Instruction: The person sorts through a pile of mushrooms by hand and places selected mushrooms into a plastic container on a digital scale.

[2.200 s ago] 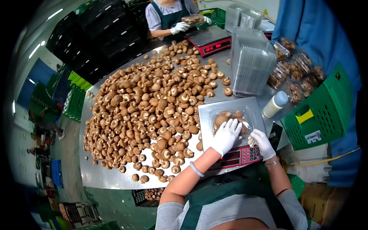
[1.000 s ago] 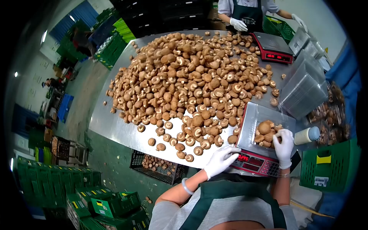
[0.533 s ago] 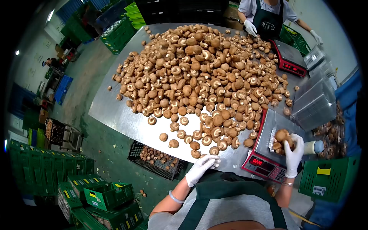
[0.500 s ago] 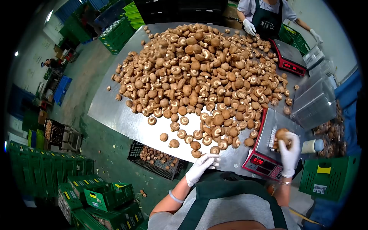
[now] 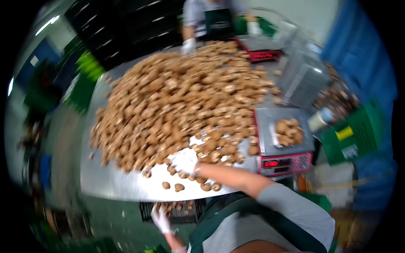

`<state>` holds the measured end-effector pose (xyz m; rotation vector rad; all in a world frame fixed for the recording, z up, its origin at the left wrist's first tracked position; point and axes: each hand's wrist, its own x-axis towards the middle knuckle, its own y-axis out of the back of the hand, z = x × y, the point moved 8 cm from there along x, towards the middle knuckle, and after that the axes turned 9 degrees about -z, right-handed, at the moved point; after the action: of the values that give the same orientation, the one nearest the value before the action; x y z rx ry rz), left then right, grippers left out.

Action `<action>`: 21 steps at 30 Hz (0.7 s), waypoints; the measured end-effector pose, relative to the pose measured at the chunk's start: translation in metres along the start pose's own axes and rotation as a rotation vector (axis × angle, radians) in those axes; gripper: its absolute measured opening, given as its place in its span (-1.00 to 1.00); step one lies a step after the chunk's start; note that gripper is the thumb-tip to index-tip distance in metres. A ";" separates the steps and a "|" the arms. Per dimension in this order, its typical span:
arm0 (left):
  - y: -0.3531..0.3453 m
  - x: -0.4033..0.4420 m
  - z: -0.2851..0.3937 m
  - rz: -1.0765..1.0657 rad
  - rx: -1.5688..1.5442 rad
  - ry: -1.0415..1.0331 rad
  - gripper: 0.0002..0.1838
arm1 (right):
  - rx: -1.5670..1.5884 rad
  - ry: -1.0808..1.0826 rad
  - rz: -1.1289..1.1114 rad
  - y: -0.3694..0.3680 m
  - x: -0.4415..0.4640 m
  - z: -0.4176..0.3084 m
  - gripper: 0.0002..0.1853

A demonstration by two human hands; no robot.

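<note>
A large heap of brown shiitake mushrooms (image 5: pixel 168 101) covers much of the metal table (image 5: pixel 114 185). My right hand (image 5: pixel 184 161), in a white glove, reaches across my body to the heap's front edge, among loose mushrooms. Motion smears its fingers, so I cannot see whether they hold one. My left hand (image 5: pixel 162 219), gloved too, hangs below the table edge by a black crate (image 5: pixel 177 218) with mushrooms in it; its fingers look apart and nothing shows in them. On the near red scale (image 5: pixel 284 163), a clear tray of mushrooms (image 5: pixel 289 132) stands with no hand on it.
Stacked clear plastic trays (image 5: pixel 303 78) stand right of the heap, near a white bottle (image 5: pixel 320 119) and a green crate (image 5: pixel 352 133). Across the table is a co-worker (image 5: pixel 217 21) in white gloves, beside a second red scale (image 5: pixel 259 48).
My right hand has left the tray on the scale and swung left to the heap. My left hand has dropped from the table edge towards the black crate. The view has turned and blurred.
</note>
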<state>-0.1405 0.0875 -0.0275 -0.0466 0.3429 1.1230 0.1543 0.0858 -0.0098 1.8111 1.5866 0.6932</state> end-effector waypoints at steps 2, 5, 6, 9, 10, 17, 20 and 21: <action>0.064 0.001 -0.008 0.247 0.639 -0.186 -0.59 | -0.033 -0.028 0.045 -0.007 0.005 0.012 -0.78; 0.109 0.001 -0.011 0.351 0.723 -0.247 -0.63 | -0.046 -0.045 0.056 0.047 -0.037 -0.013 -0.69; 0.104 0.014 -0.014 0.330 0.714 -0.265 -0.63 | 0.079 -0.033 0.127 0.077 -0.060 -0.017 -0.62; 0.058 0.034 0.007 0.245 0.450 -0.213 -0.60 | 0.186 -0.189 0.477 0.179 -0.163 -0.004 -0.52; 0.041 0.039 0.017 0.217 0.371 -0.194 -0.59 | 0.093 -0.166 0.700 0.213 -0.207 -0.001 -0.53; -0.167 0.057 0.104 -0.381 0.130 -0.408 -0.62 | -0.560 -0.717 0.811 0.268 -0.390 0.074 -0.55; -0.254 0.034 0.132 -0.553 0.168 -0.527 -0.69 | -0.568 -0.726 0.773 0.265 -0.411 0.075 -0.59; -0.280 0.016 0.147 -0.608 0.198 -0.553 -0.68 | -0.488 -0.693 0.885 0.278 -0.423 0.072 -0.63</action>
<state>0.1505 0.0099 0.0694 0.3130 -0.0639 0.4619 0.3323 -0.3636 0.1560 1.9965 0.1089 0.6279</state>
